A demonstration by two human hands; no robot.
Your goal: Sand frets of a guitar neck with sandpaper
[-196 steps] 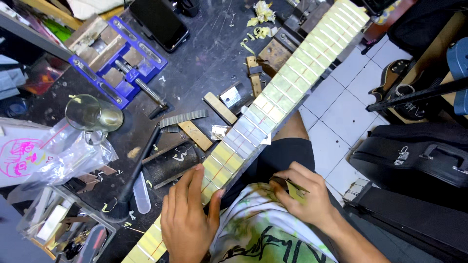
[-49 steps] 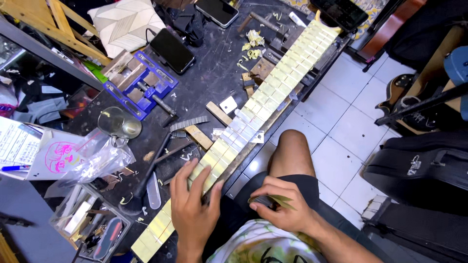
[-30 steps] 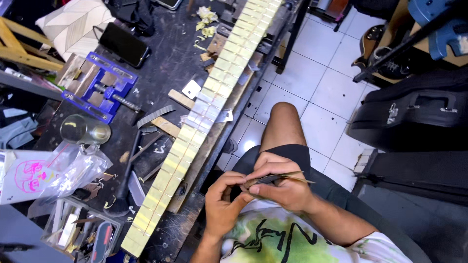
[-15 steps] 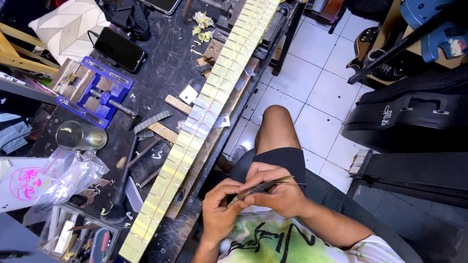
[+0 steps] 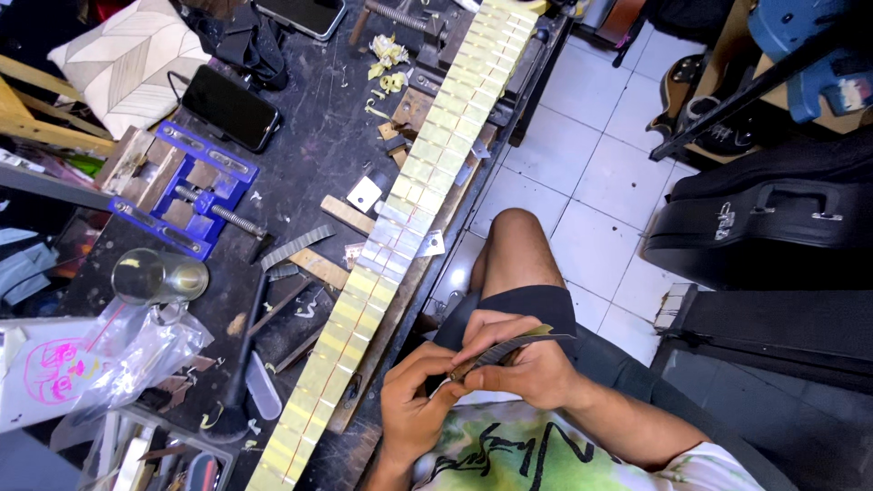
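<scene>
Beside cluttered workbench (image 5: 300, 173), both hands (image 5: 473, 382) pinch a thin dark strip (image 5: 509, 350).

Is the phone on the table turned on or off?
Off, as far as it shows: the black phone lies flat on the dark workbench with a blank, dark screen.

The one head-worn camera is looking steeply down from above the seated person, close over both hands (image 5: 473, 382) at six o'clock. The dark workbench (image 5: 300, 173) is filling ten o'clock, and the tiled floor (image 5: 582, 182) is running toward two o'clock.
</scene>
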